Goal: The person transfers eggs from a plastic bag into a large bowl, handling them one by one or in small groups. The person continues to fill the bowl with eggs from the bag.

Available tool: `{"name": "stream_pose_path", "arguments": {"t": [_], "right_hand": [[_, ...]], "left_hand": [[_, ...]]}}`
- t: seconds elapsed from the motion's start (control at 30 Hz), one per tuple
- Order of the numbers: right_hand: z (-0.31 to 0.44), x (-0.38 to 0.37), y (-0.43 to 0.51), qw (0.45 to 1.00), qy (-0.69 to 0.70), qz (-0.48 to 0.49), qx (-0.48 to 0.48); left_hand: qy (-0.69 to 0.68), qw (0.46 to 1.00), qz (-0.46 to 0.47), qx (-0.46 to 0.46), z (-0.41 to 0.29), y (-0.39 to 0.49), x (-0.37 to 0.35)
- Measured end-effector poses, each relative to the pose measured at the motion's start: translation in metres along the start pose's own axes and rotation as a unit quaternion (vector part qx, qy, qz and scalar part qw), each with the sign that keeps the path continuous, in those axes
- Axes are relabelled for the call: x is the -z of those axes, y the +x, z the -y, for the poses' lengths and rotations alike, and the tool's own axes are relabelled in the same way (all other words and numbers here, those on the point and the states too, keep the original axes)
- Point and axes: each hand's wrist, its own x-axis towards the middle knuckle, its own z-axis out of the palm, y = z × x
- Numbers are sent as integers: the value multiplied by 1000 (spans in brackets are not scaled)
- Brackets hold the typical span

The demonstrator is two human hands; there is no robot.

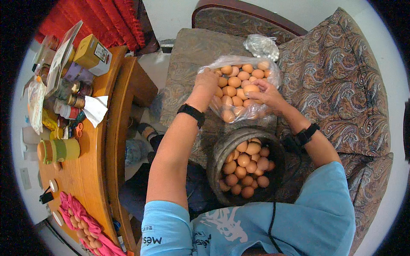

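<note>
A clear plastic bag [221,60] full of brown eggs lies spread wide on the sofa seat before me. My right hand [267,94] holds one brown egg [252,89] between thumb and fingers, just above the other eggs. At the bag's left rim, my left hand [207,82] is curled on the plastic, its fingertips partly hidden. Nearer to my body stands a dark round pot [221,150] with many brown eggs [243,160] piled inside.
A knotted plastic bag with white contents [262,46] lies behind the eggs. Patterned sofa cushions [333,83] rise to the right. On the left, a wooden table [86,160] carries jars, a yellow-green jug [62,151], orange-handled scissors [79,130] and eggs on a pink cloth [72,204].
</note>
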Motion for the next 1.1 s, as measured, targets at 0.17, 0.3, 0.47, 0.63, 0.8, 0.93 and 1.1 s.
{"name": "stream_pose_path", "arguments": {"t": [0.17, 0.3, 0.47, 0.63, 0.8, 0.93, 1.1], "right_hand": [[10, -2, -7, 1000, 8, -4, -17], [13, 0, -11, 999, 13, -9, -35], [8, 3, -14, 999, -5, -7, -37], [1, 3, -12, 999, 18, -2, -43], [1, 2, -12, 998, 20, -12, -50], [5, 1, -14, 997, 44, -1, -56], [7, 0, -14, 996, 55, 1, -66]], "left_hand": [[52, 998, -21, -3, -8, 4, -3], [93, 995, -41, 13, -12, 7, -9], [90, 994, -55, -31, -2, 5, -10], [43, 995, -47, -71, 18, 4, 0], [-61, 991, -46, -109, 31, -1, 7], [-169, 972, -95, -132, 33, -7, 7], [-519, 853, 47, 18, 26, -20, 14]]}}
